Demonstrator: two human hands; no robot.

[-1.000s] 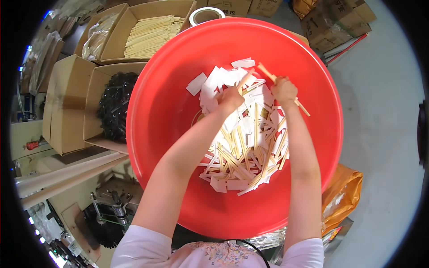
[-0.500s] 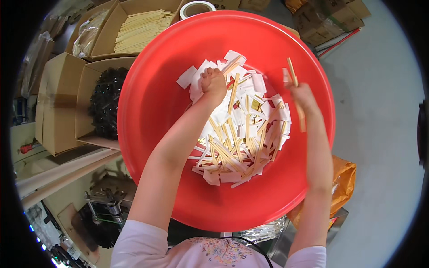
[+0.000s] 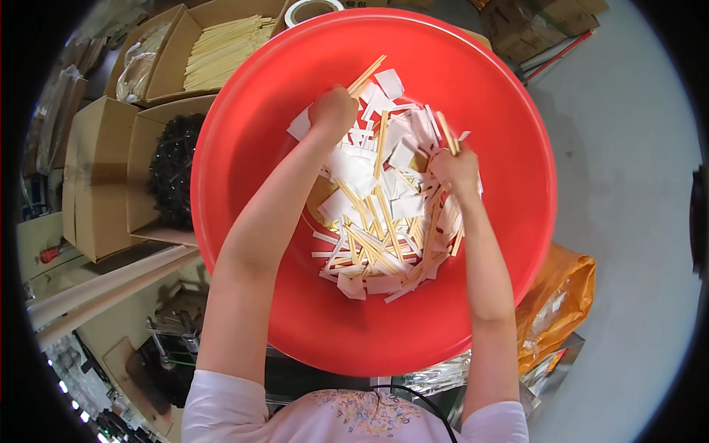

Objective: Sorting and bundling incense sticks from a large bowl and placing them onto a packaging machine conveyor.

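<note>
A big red plastic basin fills the middle of the view. Inside it lies a loose heap of wooden chopsticks, white paper napkins and thin white paper-wrapped sticks. My left hand, at the heap's far left, is closed around a few chopsticks that point up and right. On the heap's right side my right hand grips another few chopsticks, their ends sticking out above the fingers. A small white paper piece shows beside them. My palms hide the lower parts of both bunches.
On the left stand open cardboard boxes, one with pale wooden sticks, another with dark glossy items. A tape roll sits behind the basin. An orange bag lies at the right, and closed cartons stand at the back right.
My right hand has swung left and inward, from over the basin's right side onto the heap, still with chopsticks. My left hand has shifted slightly left and farther away; its chopsticks now stick out more.
</note>
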